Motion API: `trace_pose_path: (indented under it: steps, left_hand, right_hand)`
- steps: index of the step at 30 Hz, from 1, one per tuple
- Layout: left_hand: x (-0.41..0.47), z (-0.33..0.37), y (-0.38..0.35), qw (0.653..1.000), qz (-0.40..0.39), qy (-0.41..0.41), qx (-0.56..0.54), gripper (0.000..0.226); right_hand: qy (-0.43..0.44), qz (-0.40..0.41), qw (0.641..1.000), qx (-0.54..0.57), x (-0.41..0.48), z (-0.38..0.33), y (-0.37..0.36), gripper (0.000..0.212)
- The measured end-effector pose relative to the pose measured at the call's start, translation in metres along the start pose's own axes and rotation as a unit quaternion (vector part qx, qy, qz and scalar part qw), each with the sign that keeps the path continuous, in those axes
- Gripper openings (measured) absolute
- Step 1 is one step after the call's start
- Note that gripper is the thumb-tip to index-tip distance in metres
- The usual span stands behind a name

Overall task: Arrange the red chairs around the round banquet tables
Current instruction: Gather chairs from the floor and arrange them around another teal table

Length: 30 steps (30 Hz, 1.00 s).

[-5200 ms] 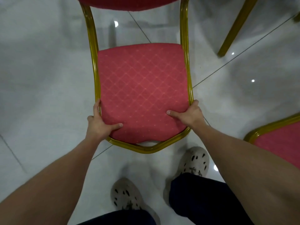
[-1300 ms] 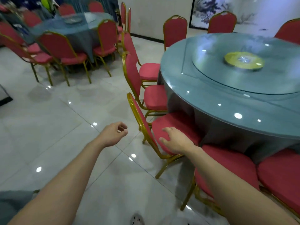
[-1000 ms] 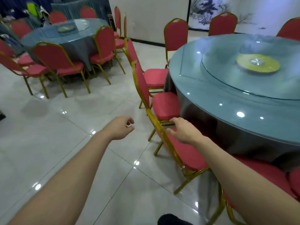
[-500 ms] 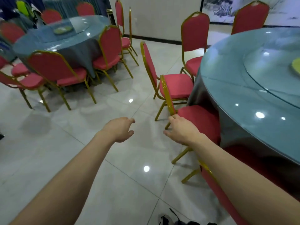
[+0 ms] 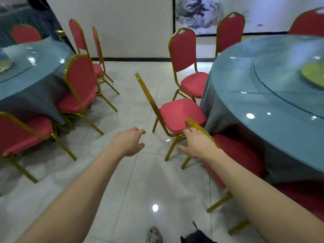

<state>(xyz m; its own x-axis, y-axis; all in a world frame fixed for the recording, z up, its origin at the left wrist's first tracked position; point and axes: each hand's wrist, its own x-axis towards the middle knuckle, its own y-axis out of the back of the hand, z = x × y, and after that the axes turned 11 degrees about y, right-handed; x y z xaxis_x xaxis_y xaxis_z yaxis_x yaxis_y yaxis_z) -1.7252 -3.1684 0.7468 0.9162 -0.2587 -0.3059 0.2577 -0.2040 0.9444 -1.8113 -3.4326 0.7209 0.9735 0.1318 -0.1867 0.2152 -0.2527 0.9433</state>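
A round banquet table [image 5: 263, 95] with a blue-grey cloth and glass top fills the right side. Three red chairs with gold frames stand along its left edge. The nearest chair [image 5: 240, 155] has its seat tucked under the cloth. My right hand [image 5: 196, 145] is spread, its fingertips touching the gold top rim of that chair's back. The second chair [image 5: 180, 113] is angled, its back seen edge-on. A third chair [image 5: 184, 50] stands beyond it. My left hand [image 5: 128, 142] hovers over the floor, relaxed and holding nothing.
A second round table [image 5: 26, 67] with the same cloth stands at the left, ringed by red chairs [image 5: 80, 81]; one chair [image 5: 21, 134] is near my left arm. A strip of glossy white tiled floor [image 5: 133, 181] runs between the two tables. White wall behind.
The view has swung left along the table edge. My right hand left the earlier chair's seat and now touches the top of a chair back. My left hand's fingers have loosened.
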Motion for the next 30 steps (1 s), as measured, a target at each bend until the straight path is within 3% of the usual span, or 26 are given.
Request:
trace_pose_path:
  steps: [7,15,24,27,30]
  left_hand:
    - [0.170,-0.070,0.048,0.997,0.024,-0.078,-0.001,0.061]
    - [0.383,-0.119,0.090,0.983,0.085,-0.159,0.029,0.070]
    - [0.570,-0.136,0.134,0.960,0.021,-0.245,0.133,0.090]
    - [0.621,-0.132,0.130,0.945,-0.024,-0.278,0.173,0.080]
    - [0.663,-0.125,0.121,0.918,-0.062,-0.341,0.192,0.062]
  right_hand:
    - [-0.100,0.033,0.993,0.046,0.128,-0.020,0.009,0.076]
    - [-0.140,0.069,0.981,0.118,0.325,-0.014,0.006,0.092]
    - [-0.177,0.042,0.957,0.227,0.469,-0.015,0.005,0.092]
    - [-0.203,0.040,0.944,0.255,0.492,-0.019,-0.003,0.095]
    - [-0.239,0.060,0.932,0.267,0.513,-0.031,-0.016,0.080]
